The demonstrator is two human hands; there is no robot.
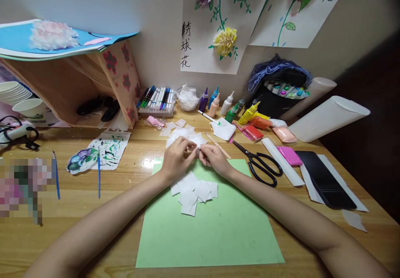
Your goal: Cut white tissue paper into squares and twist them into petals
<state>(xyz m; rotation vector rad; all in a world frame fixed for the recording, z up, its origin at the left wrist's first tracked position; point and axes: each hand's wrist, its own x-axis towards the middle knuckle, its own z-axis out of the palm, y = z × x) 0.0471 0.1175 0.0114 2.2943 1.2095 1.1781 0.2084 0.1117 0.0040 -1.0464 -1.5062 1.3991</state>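
My left hand [178,157] and my right hand [215,157] meet over the top part of a green paper sheet [212,240]. Both have thumb and fingers pinched together, tip to tip; whatever lies between them is too small to make out. Just below, several cut white paper pieces [188,205] overlap on the sheet. Behind my fingers sits another pile of white paper squares [180,134]. A wooden stick [218,145] lies close to my right hand, and black-handled scissors [259,161] rest farther right.
Paint bottles [229,103], a marker box [156,103] and a glass bowl [187,104] of white paper line the wall. To the right lie clay packs [253,132] and a black phone [325,180]. Paintbrushes [99,174] and a paint-stained sheet [114,147] are left.
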